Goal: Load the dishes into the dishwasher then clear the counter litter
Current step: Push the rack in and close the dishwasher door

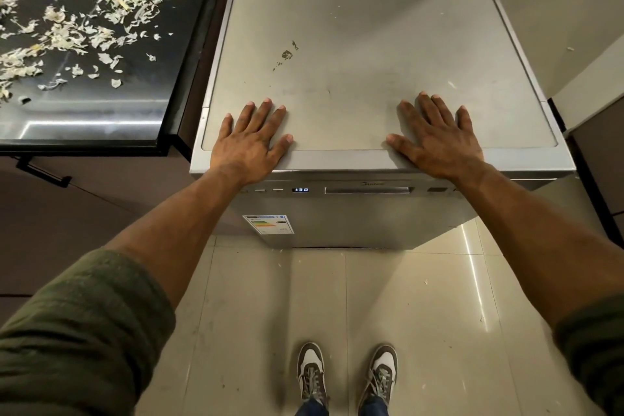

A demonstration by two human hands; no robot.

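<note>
1. Head view, nearest: two trainers (347, 375) on pale floor tiles (256, 314), facing the machine.
2. Dishwasher (371, 44), door closed; front panel display (300, 189) reads 1:30; energy label (266, 224) on the door, text too small to read; faint maker's name, illegible.
3. Left hand (251, 138) and right hand (439, 142), both flat with fingers spread, palms pressing the lid's front edge, holding nothing; likely bracing.
4. Far left: dark counter (101, 111) strewn with pale litter (67, 20), uncleared. No dishes visible.
</note>
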